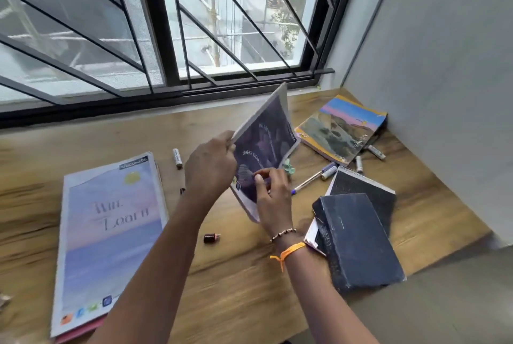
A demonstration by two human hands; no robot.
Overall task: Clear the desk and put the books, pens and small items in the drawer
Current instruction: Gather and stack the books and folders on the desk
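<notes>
Barred window (155,24) behind desk (black frame); grey wall (444,66) at right.

A home study corner: wooden desk (238,282) under a barred window (166,24) (notebooks (111,232) scattered about).

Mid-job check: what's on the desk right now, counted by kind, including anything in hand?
Books/notebooks: 5 - purple notebook held by left hand and right hand, pastel notebook, landscape notebook, spiral notebook, dark book
Batteries: 4 visible
Pens: 1 - pen
Small adapter: 1
Total: 11
</notes>
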